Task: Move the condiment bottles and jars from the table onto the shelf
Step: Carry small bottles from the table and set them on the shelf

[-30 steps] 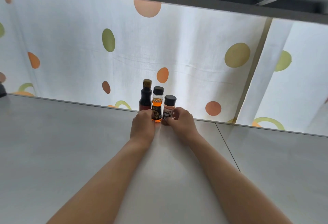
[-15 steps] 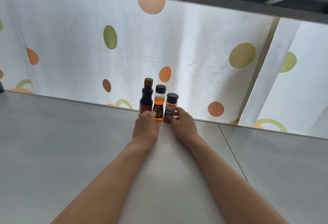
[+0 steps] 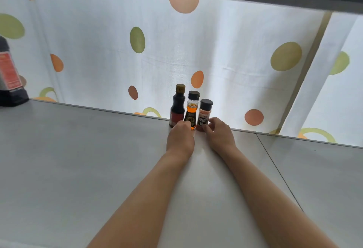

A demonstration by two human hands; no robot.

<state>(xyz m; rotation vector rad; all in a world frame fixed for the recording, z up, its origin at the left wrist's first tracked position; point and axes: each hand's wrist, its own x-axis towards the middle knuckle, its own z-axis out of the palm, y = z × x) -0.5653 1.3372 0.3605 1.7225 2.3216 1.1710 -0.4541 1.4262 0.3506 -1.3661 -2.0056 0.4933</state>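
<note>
on the shelf (image 3: 98, 149), the orange bottle (image 3: 191, 115) is pinched by the left hand (image 3: 180, 137); the spice jar (image 3: 204, 116) is touched by the right hand (image 3: 219, 135) with spread fingers.

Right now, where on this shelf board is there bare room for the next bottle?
Bare board runs left of the dark sauce bottle to the black container at the far left, and right of the spice jar past the seam. It is crowded at the centre: the orange oil bottle sits between them, with the left hand and right hand there.
</note>
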